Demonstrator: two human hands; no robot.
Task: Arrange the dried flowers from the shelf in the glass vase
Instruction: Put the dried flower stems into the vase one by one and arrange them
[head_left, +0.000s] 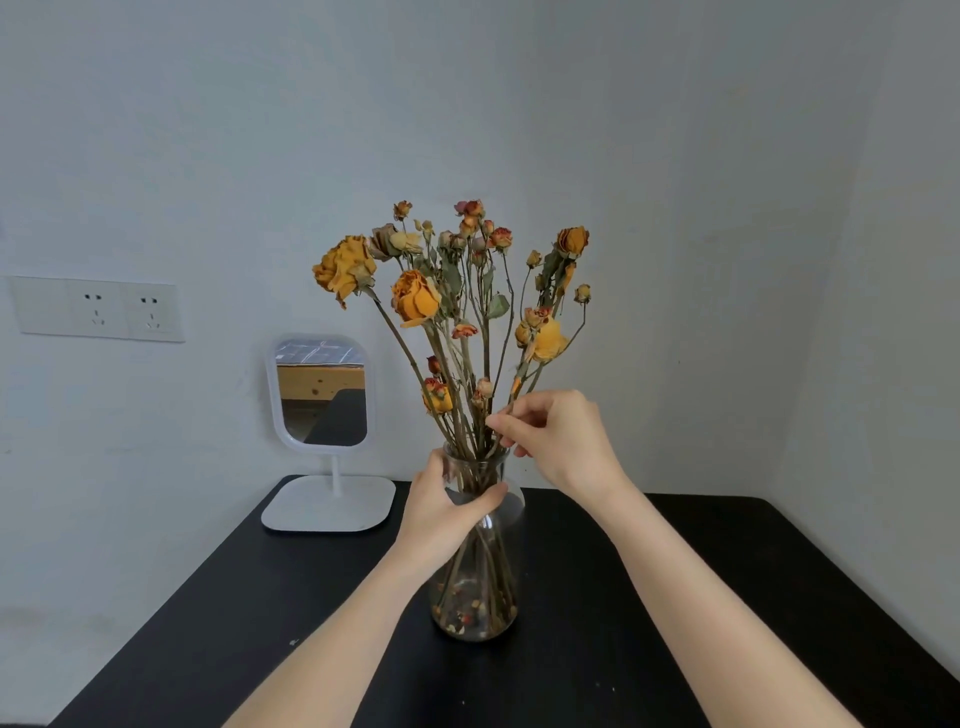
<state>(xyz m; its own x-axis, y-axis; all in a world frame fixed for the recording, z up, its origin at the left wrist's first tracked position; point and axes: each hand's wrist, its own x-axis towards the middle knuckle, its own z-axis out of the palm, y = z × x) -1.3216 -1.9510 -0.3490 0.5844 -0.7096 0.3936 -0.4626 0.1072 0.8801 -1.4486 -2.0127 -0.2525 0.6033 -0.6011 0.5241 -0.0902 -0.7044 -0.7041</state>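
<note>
My left hand (447, 499) wraps the neck of the vase (475, 571), which stands on the worktop (675, 597). My right hand (556, 436), just above the vase's rim and nearer the flowers (415, 299), pinches one stem. The stems stand nearly upright in the vase, rising above that hand.

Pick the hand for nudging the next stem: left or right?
Right. The right hand pinches a stem of the dried flowers just above the rim; the left hand grips the neck of the glass vase, likely steadying it.
</note>
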